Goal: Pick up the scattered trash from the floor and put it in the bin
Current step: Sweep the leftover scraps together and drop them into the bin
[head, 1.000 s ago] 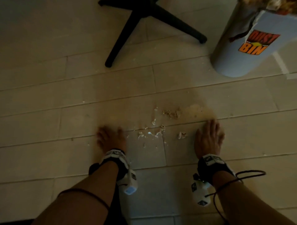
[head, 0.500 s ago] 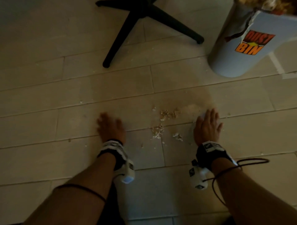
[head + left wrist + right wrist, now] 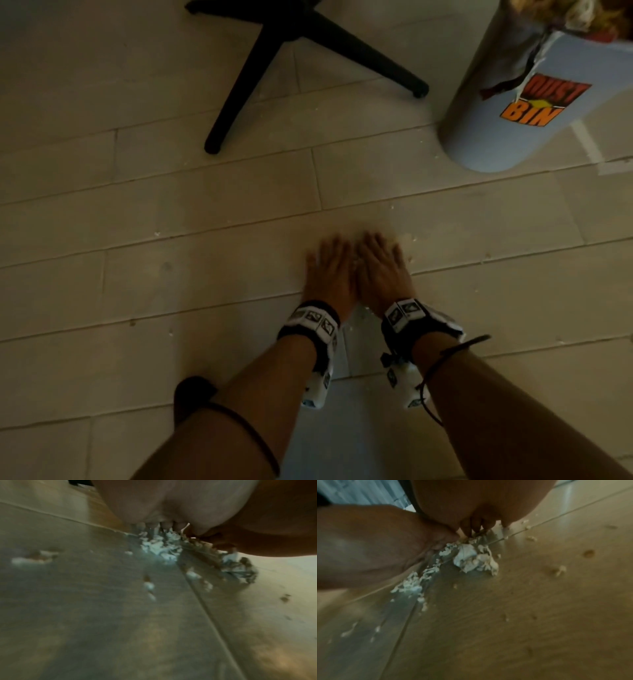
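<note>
Both hands lie palm down side by side on the pale plank floor in the head view, left hand point(image 3: 329, 267) and right hand point(image 3: 380, 267) touching edge to edge, fingers stretched forward. They cover the trash there. The left wrist view shows a heap of white paper scraps point(image 3: 161, 546) bunched under the left hand's fingertips point(image 3: 164, 526). In the right wrist view the same scraps point(image 3: 471, 559) sit between the right hand's fingertips point(image 3: 476, 527) and the left hand's edge point(image 3: 368, 545). The grey bin point(image 3: 513, 113), labelled DUST BIN and piled with rubbish, stands at the far right.
A black chair base point(image 3: 291, 51) spreads its legs at the top, left of the bin. Small crumbs point(image 3: 561, 569) and white bits point(image 3: 30, 559) lie loose around the heap. White tape marks point(image 3: 589, 144) run by the bin.
Both hands have slid inward across the floor from wide apart until they meet, sweeping the scattered scraps into one heap beneath them.
</note>
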Demonstrator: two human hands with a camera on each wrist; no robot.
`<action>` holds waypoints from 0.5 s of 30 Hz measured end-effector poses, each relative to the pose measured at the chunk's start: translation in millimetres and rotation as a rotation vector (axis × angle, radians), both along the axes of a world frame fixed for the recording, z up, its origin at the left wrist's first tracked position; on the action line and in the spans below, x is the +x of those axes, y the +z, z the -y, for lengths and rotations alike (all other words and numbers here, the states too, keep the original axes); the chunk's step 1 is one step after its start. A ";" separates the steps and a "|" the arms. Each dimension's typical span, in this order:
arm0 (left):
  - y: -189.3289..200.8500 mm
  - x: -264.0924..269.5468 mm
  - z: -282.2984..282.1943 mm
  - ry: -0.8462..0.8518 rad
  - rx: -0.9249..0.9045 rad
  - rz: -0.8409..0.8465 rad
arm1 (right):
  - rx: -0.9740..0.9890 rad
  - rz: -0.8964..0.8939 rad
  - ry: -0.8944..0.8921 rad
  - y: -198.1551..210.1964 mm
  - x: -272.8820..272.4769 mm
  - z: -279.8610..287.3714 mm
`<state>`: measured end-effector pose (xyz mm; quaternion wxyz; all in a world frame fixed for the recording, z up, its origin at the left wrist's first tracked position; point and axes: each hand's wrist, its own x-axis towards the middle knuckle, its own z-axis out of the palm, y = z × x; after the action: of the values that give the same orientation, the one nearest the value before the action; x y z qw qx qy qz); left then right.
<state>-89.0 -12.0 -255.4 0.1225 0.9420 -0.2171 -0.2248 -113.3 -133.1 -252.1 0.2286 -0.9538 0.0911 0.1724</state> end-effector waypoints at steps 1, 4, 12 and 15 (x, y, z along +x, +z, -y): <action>1.7 -3.3 0.1 -0.052 -0.065 -0.020 | 0.034 0.040 -0.032 0.3 -0.7 1.6; -0.2 12.9 -35.1 0.088 -0.243 0.082 | 0.045 0.175 -0.223 3.6 3.7 21.6; -5.7 125.1 -206.0 1.143 0.019 0.090 | -0.100 -0.025 -0.742 -1.8 14.6 110.1; -5.3 135.5 -192.5 1.101 0.094 -0.012 | -0.119 -0.025 -0.670 -7.9 13.5 100.3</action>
<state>46.5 180.5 -260.7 0.1810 0.9195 0.3186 -0.1421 -99.8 -233.4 -260.0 0.2152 -0.8803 0.4123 0.0935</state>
